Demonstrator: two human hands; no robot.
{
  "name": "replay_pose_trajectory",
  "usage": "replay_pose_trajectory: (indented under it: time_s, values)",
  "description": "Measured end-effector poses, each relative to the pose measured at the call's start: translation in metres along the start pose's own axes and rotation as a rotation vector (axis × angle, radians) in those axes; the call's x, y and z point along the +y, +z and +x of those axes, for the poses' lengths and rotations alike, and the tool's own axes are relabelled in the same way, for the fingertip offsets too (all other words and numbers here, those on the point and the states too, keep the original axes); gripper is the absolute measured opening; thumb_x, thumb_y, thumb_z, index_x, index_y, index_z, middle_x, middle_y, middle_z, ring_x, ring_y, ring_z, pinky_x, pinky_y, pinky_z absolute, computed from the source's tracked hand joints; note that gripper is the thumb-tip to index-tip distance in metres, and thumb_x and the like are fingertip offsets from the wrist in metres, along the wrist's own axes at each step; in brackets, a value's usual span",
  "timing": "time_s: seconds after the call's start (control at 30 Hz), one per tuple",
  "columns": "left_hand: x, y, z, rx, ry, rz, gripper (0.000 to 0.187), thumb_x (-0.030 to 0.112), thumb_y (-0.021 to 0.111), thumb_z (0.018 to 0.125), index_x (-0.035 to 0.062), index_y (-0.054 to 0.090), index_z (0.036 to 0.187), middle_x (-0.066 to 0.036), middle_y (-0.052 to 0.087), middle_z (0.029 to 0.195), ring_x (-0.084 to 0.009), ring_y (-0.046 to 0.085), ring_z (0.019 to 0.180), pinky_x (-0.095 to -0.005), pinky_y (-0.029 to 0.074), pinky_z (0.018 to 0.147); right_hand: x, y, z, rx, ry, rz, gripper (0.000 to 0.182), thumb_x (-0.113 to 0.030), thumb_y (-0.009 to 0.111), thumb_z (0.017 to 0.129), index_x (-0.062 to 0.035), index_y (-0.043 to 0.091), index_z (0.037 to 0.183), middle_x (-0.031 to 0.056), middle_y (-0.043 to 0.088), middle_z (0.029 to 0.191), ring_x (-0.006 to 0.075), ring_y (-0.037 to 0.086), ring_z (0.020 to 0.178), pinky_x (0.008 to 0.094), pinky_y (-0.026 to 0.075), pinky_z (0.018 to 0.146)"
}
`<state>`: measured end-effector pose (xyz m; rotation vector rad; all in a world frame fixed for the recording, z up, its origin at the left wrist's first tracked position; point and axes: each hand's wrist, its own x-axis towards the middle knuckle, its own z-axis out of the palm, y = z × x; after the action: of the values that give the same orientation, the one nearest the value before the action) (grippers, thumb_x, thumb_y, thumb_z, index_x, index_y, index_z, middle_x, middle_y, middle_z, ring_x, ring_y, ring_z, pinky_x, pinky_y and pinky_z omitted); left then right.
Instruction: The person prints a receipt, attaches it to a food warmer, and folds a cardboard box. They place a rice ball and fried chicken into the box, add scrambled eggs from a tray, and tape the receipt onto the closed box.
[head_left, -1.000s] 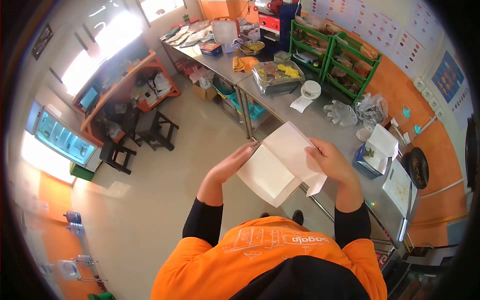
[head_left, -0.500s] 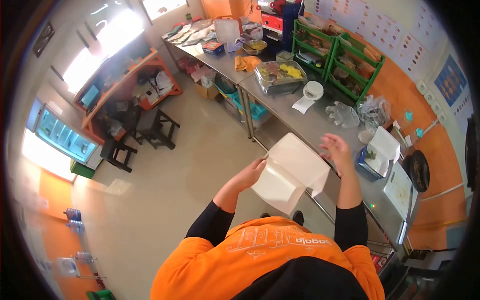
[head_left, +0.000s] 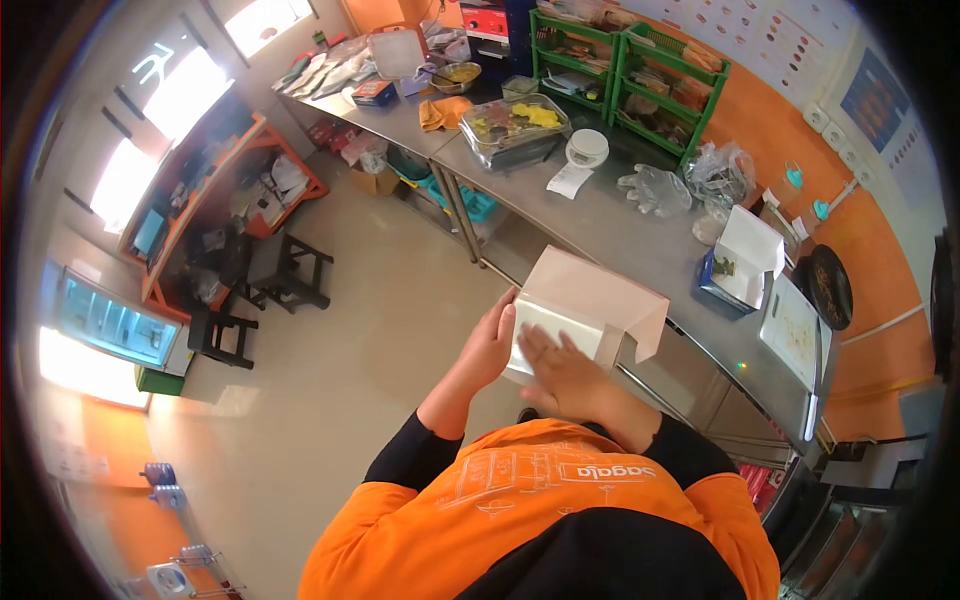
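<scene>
A white cardboard food box (head_left: 600, 288) is held in front of my body, its lid standing up and a side flap sticking out at the right. My left hand (head_left: 488, 345) grips the box by its left wall. Over the front of the box lies my right hand (head_left: 565, 375), fingers stretched out and a little apart; whether it presses on the cardboard is hard to see. Part of the box's inside is hidden behind this hand.
On the steel table (head_left: 625, 235) are a tray of yellow food (head_left: 515, 125), a white scale (head_left: 587, 148), plastic gloves (head_left: 657, 190), an open blue-sided box (head_left: 745, 262) and a cutting board (head_left: 790, 335) with a knife. Black stools (head_left: 285, 270) stand to the left.
My right hand has swung left and down from beside the box to its front. The box is more folded up, and my left hand has moved slightly left along its side.
</scene>
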<state>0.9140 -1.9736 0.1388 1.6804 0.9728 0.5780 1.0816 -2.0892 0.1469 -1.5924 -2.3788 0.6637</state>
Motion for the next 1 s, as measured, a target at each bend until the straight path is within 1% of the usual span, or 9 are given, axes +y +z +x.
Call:
replay_pose_trajectory:
  time_s: [0.07, 0.2, 0.33, 0.43, 0.53, 0.73, 0.83, 0.93, 1.0]
  values:
    - [-0.016, -0.002, 0.006, 0.058, 0.016, -0.049, 0.054, 0.036, 0.033, 0.111, -0.0025, 0.044, 0.149, -0.024, 0.051, 0.148, -0.0351, 0.045, 0.141, -0.0384, 0.034, 0.117, -0.004, -0.008, -0.005, -0.151, -0.051, 0.095, 0.079, -0.055, 0.042, 0.103, 0.0035, 0.031, 0.155, 0.0197, 0.028, 0.164, 0.0310, 0.025, 0.153, 0.0485, 0.021, 0.125]
    - [0.002, -0.001, -0.002, 0.027, 0.048, -0.018, 0.054, 0.036, 0.034, 0.111, 0.0003, 0.042, 0.151, -0.027, 0.050, 0.147, -0.0381, 0.047, 0.138, -0.0403, 0.035, 0.115, -0.002, -0.017, -0.008, 0.168, 0.185, -0.246, 0.079, -0.055, 0.040, 0.104, 0.0029, 0.030, 0.156, 0.0179, 0.027, 0.165, 0.0296, 0.024, 0.154, 0.0473, 0.017, 0.126]
    - [0.011, -0.002, -0.007, -0.003, 0.006, -0.021, 0.054, 0.035, 0.034, 0.111, 0.0022, 0.040, 0.153, -0.028, 0.049, 0.146, -0.0399, 0.046, 0.139, -0.0410, 0.036, 0.115, 0.005, -0.016, 0.004, 0.074, -0.050, 0.048, 0.077, -0.054, 0.039, 0.105, 0.0025, 0.027, 0.157, 0.0178, 0.027, 0.165, 0.0296, 0.021, 0.155, 0.0474, 0.015, 0.127]
    - [0.028, -0.001, -0.014, 0.036, 0.092, 0.083, 0.053, 0.034, 0.034, 0.111, 0.0020, 0.040, 0.152, -0.028, 0.050, 0.146, -0.0404, 0.047, 0.137, -0.0406, 0.036, 0.114, 0.001, -0.011, 0.011, 0.279, 0.039, -0.099, 0.073, -0.052, 0.038, 0.106, 0.0005, 0.029, 0.157, 0.0176, 0.030, 0.163, 0.0290, 0.023, 0.154, 0.0476, 0.016, 0.126]
    - [0.009, -0.005, -0.004, 0.031, 0.048, 0.044, 0.052, 0.032, 0.034, 0.111, 0.0012, 0.039, 0.152, -0.027, 0.052, 0.143, -0.0407, 0.049, 0.133, -0.0427, 0.038, 0.112, -0.014, -0.018, 0.005, -0.010, -0.195, 0.177, 0.075, -0.051, 0.045, 0.103, 0.0044, 0.034, 0.153, 0.0231, 0.036, 0.159, 0.0333, 0.032, 0.150, 0.0488, 0.024, 0.123]
    - [0.015, 0.000, -0.004, 0.348, 0.345, 0.160, 0.050, 0.019, 0.036, 0.108, 0.0010, 0.033, 0.155, -0.026, 0.055, 0.132, -0.0433, 0.051, 0.121, -0.0455, 0.041, 0.106, -0.032, -0.012, -0.025, -0.010, 0.458, -0.119, 0.076, -0.052, 0.057, 0.097, 0.0062, 0.044, 0.145, 0.0253, 0.047, 0.149, 0.0373, 0.049, 0.136, 0.0485, 0.037, 0.115]
    - [0.031, 0.000, -0.010, 0.306, 0.341, 0.190, 0.055, 0.011, 0.039, 0.104, 0.0005, 0.028, 0.157, -0.026, 0.052, 0.132, -0.0446, 0.051, 0.118, -0.0447, 0.040, 0.106, -0.034, -0.014, -0.021, 0.369, 0.205, -0.172, 0.074, -0.049, 0.059, 0.097, 0.0033, 0.042, 0.146, 0.0254, 0.045, 0.150, 0.0403, 0.048, 0.136, 0.0501, 0.038, 0.115]
    - [0.031, 0.002, -0.008, 0.338, 0.410, 0.296, 0.061, 0.004, 0.042, 0.100, -0.0014, 0.022, 0.158, -0.027, 0.050, 0.133, -0.0442, 0.049, 0.119, -0.0452, 0.042, 0.104, -0.022, -0.016, -0.014, 0.252, 0.021, -0.030, 0.079, -0.049, 0.062, 0.095, 0.0070, 0.039, 0.146, 0.0292, 0.045, 0.148, 0.0422, 0.044, 0.139, 0.0521, 0.035, 0.116]
    - [0.039, 0.003, -0.010, 0.339, 0.394, 0.281, 0.060, 0.004, 0.041, 0.101, -0.0013, 0.023, 0.158, -0.026, 0.050, 0.132, -0.0444, 0.049, 0.118, -0.0457, 0.043, 0.103, -0.015, -0.015, -0.013, 0.347, 0.154, -0.182, 0.078, -0.049, 0.062, 0.095, 0.0042, 0.040, 0.147, 0.0278, 0.045, 0.148, 0.0416, 0.043, 0.140, 0.0531, 0.034, 0.117]
